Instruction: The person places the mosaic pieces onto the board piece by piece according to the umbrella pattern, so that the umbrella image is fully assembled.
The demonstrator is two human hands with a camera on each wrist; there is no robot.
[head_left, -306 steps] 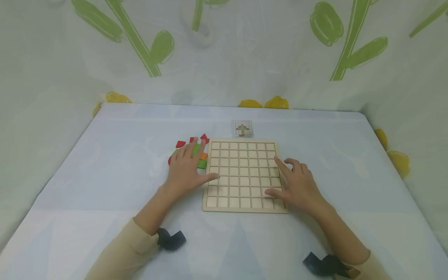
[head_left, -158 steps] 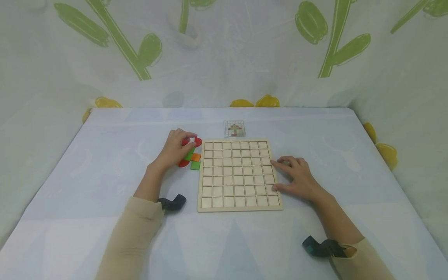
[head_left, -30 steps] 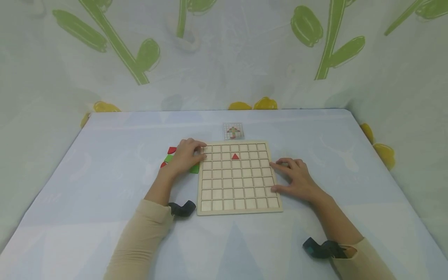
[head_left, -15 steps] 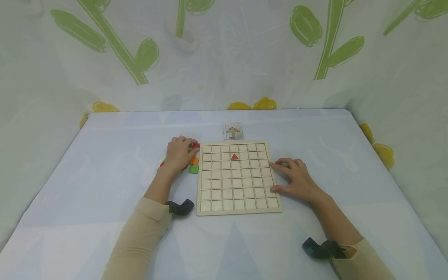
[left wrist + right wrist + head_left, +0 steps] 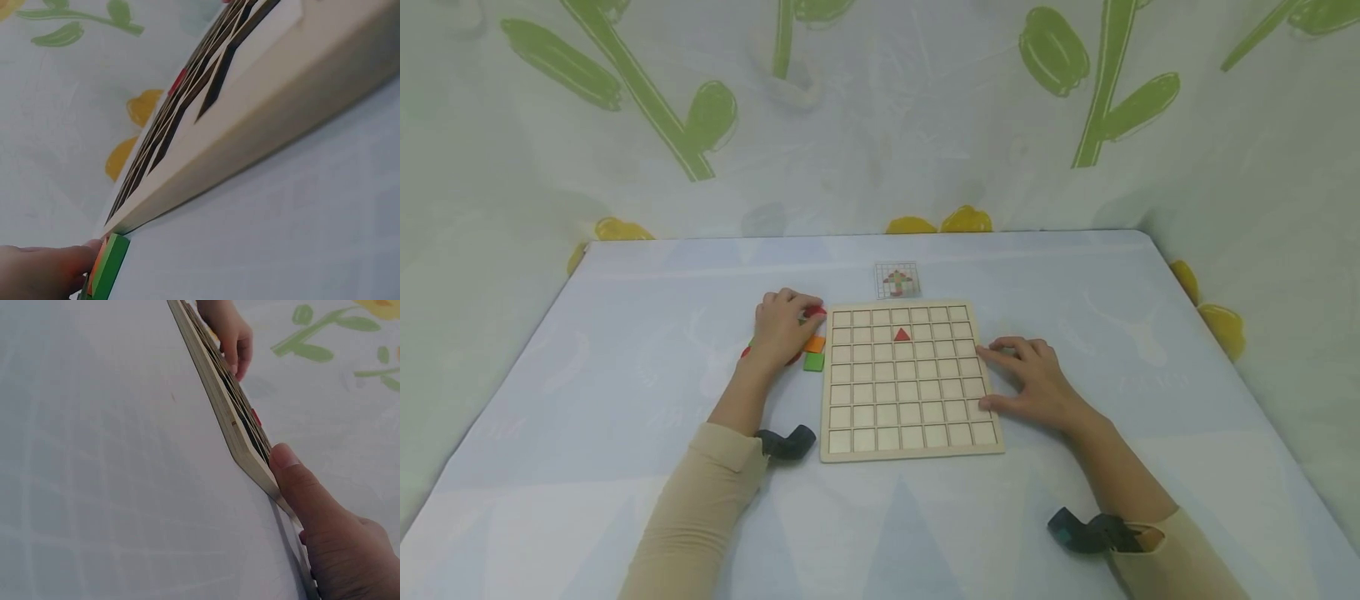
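Observation:
My left hand [image 5: 780,327] is just left of the wooden grid board [image 5: 912,456], its thumb and index finger pinching a red piece [image 5: 815,311], mostly covered by the fingers. An orange square [image 5: 815,344] and a green square [image 5: 813,362] lie by that hand; other red and green pieces are partly hidden under it. One red triangle [image 5: 902,335] sits in a cell of the board's second row from the top. Along the board's right edge rests my right hand [image 5: 1037,383], thumb and index finger spread; in the right wrist view its thumb [image 5: 300,481] touches the rim.
Beyond the board's far edge lies a small pattern card [image 5: 897,281] with a gridded red and green figure. The pale table [image 5: 1075,283] ends at a curtain [image 5: 850,150] printed with plants. A dark strap mount [image 5: 786,443] sits at the left wrist.
The red triangle has appeared on the board since the older frames. In the last second my left hand moved left from the board's edge to the pieces. My right hand stays put.

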